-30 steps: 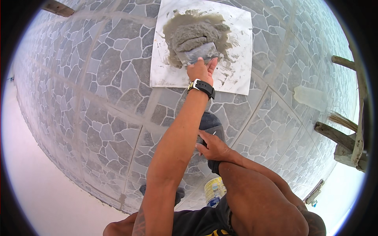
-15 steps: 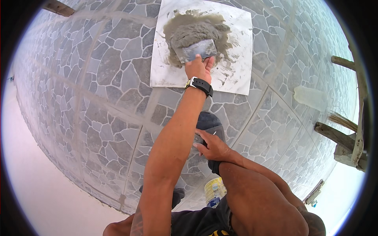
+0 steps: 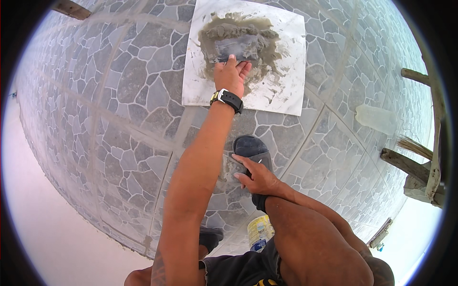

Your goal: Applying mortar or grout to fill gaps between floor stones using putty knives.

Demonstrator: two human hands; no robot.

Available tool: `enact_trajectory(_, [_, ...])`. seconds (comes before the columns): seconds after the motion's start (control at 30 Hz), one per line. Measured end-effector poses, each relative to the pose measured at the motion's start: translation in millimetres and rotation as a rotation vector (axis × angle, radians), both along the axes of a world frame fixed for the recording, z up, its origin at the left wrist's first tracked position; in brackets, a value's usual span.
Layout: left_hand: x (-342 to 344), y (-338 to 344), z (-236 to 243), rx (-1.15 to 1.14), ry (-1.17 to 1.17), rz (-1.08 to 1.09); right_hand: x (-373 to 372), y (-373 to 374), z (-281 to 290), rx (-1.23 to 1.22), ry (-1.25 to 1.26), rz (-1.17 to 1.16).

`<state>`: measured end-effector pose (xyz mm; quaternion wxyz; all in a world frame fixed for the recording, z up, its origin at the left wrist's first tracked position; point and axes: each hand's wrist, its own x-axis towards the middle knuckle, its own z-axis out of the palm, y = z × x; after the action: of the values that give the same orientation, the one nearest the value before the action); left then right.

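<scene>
My left hand, a black-strapped watch at its wrist, grips a flat metal scraper pressed into wet grey mortar on a square white board. The mortar is smeared over the middle of the board. My right hand is closed on a grey flat tool beside my dark shoe; its shape is partly hidden.
Grey stone-patterned tiles surround the board. A translucent plastic container lies at right, near weathered timbers and bristles. A yellow-white bucket stands by my leg. Another timber is at upper left.
My left hand and the scraper have moved up and left into the mortar heap, which looks flatter and partly covered by the blade. My right hand has barely moved.
</scene>
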<state>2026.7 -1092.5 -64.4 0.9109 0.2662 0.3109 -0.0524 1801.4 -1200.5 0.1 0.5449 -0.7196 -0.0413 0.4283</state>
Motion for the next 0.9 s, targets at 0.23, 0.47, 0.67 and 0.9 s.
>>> enact_trajectory(0.23, [-2, 34, 16, 0.211, -0.143, -0.153, 0, -10, 16, 0.049, 0.159, -0.189])
enact_trajectory(0.47, [-25, 66, 56, 0.440, -0.303, -0.347, 66, -61, 36, 0.106, 0.181, -0.743])
enact_trajectory(0.67, [-42, 69, 87, 0.556, -0.394, -0.394, 126, -63, 54, 0.261, 0.145, -0.885])
enact_trajectory(0.9, [-49, 83, 98, 0.913, -0.516, -0.399, 140, -41, 67, 0.409, 0.142, -0.903])
